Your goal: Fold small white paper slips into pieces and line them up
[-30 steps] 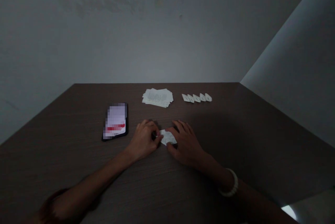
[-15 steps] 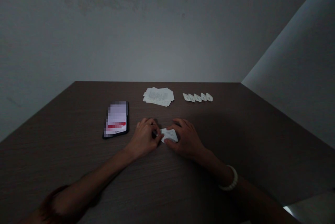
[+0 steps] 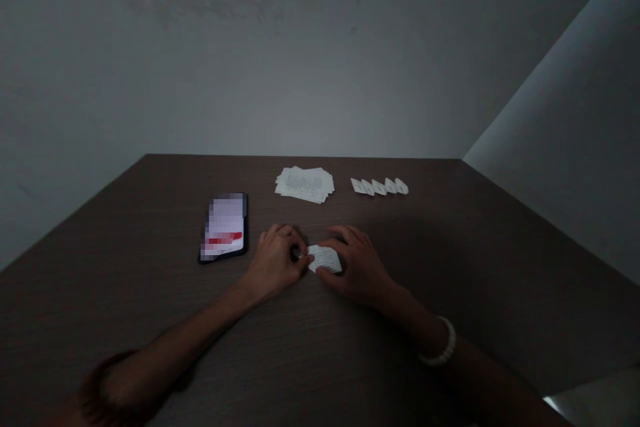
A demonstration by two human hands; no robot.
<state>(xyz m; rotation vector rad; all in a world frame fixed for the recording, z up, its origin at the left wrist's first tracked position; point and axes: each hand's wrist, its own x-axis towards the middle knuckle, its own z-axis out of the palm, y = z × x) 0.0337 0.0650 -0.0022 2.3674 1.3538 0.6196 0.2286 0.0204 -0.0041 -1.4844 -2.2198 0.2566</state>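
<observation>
A small piece of printed white paper (image 3: 326, 258) lies low over the table between my hands, its left end narrowed to a point. My left hand (image 3: 281, 257) pinches that left end between thumb and forefinger. From the other side, my right hand (image 3: 357, 264) has its thumb at the lower edge and its curved fingers at the upper right edge of the same paper. Part of the paper's outline is hidden behind my fingertips.
Beyond my hands lies a loose stack of printed papers (image 3: 304, 184). To its right, several small folded paper pieces (image 3: 379, 186) overlap in a row. A phone (image 3: 224, 227) with a lit screen rests left of my left hand. A wall (image 3: 310, 94) stands behind the table (image 3: 280, 360).
Both hands keep nearly the same hold on the paper. The whole view has shifted very slightly; the things on the table stay where they were.
</observation>
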